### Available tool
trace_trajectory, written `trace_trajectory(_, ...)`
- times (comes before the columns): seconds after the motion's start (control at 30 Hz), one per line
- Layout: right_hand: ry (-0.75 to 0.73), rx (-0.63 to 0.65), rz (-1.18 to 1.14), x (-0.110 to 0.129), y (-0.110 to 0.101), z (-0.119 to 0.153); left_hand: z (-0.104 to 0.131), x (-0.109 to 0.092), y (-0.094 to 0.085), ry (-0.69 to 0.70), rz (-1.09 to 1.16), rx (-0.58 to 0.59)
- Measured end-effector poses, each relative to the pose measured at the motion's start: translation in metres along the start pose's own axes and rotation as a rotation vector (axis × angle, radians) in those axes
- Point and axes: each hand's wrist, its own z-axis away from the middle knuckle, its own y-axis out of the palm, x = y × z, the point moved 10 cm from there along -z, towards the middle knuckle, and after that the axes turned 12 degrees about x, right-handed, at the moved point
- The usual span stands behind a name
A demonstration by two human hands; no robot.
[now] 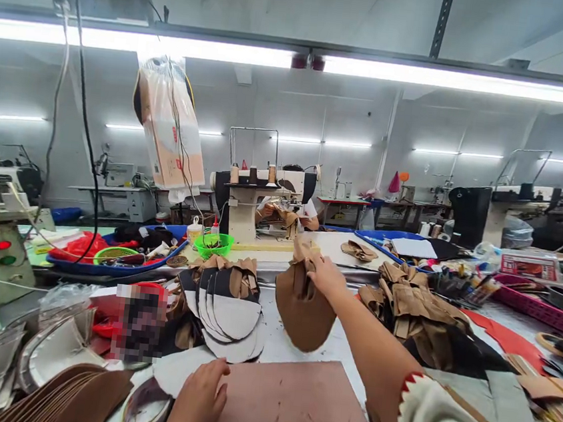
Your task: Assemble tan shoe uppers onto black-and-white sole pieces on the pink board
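Note:
My right hand reaches forward, its fingers closed on the top of a brown shoe upper. The upper hangs with its rounded end down, above the white table just past the board. My left hand lies at the left edge of a brown board, fingers loosely bent and apart, with nothing visible in them. Beside it are a roll of tape and a pale rounded piece. Left of the held upper, a stack of white-and-black uppers overlaps in a fan.
A heap of brown uppers lies at right, near a magenta basket. Brown cut pieces are stacked at lower left. A green basket stands behind. Across the table, a person sits behind a sewing machine.

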Motion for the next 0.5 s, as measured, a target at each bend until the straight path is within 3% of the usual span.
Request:
trace_trajectory(0.07,-0.019,-0.049,0.004,0.003,-0.02,-0.021,-0.025,-0.009,-0.011,0.001,-0.166,0.029)
trace_trajectory(0.17,-0.176,-0.071,0.023,0.023,-0.009,-0.009,-0.065,-0.014,-0.019,0.013,-0.256,0.033)
trace_trajectory(0.23,-0.357,-0.018,0.063,0.038,0.019,0.027,-0.087,-0.014,-0.015,0.038,-0.289,0.053)
trace_trajectory(0.37,-0.751,0.263,0.124,0.043,0.087,0.142,-0.115,-0.01,-0.008,0.08,-0.301,0.134)
trace_trajectory(0.43,-0.85,0.38,0.089,0.028,0.1,0.194,-0.128,-0.006,-0.015,0.089,-0.28,0.17)
trace_trajectory(0.5,-0.75,0.382,-0.011,-0.006,0.089,0.219,-0.141,0.0,-0.023,0.103,-0.238,0.189)
